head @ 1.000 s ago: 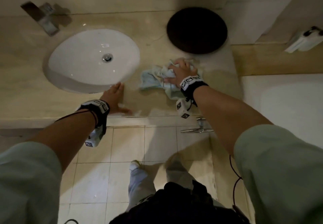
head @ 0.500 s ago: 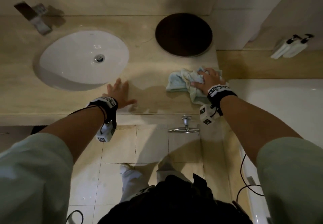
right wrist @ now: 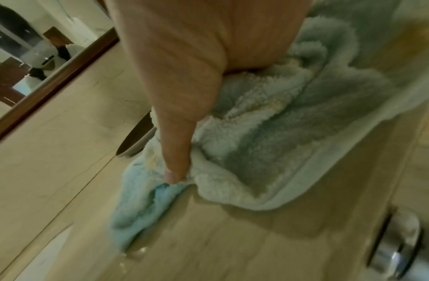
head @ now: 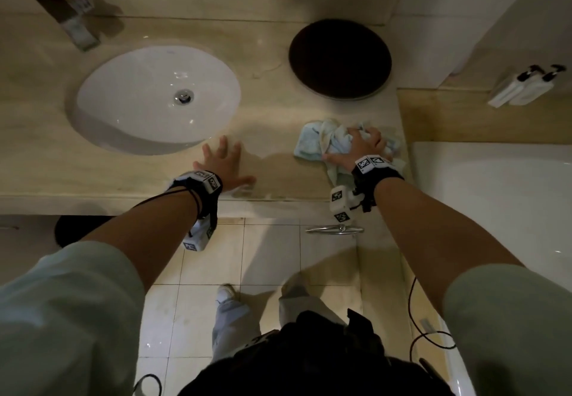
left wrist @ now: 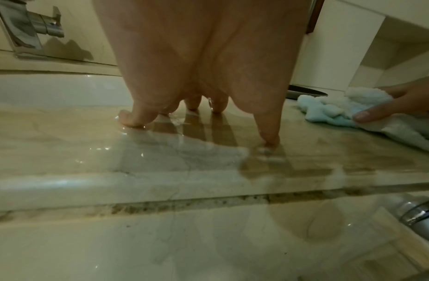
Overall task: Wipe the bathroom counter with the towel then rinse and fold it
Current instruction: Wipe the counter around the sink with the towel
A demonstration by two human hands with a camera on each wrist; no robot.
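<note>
Pale blue towel (head: 328,143) lies bunched on the wet marble surface (head: 272,135), right of the sink (head: 154,98), grasped by the right hand (head: 362,148). Left hand (head: 223,163) rests beside the sink, fingers (left wrist: 129,118) spread, holding nothing.

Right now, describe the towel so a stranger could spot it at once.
Start at the white oval sink in the beige counter. Go right, past the left hand, to the right hand. The crumpled pale-blue towel beneath is the only soft thing there.
</note>
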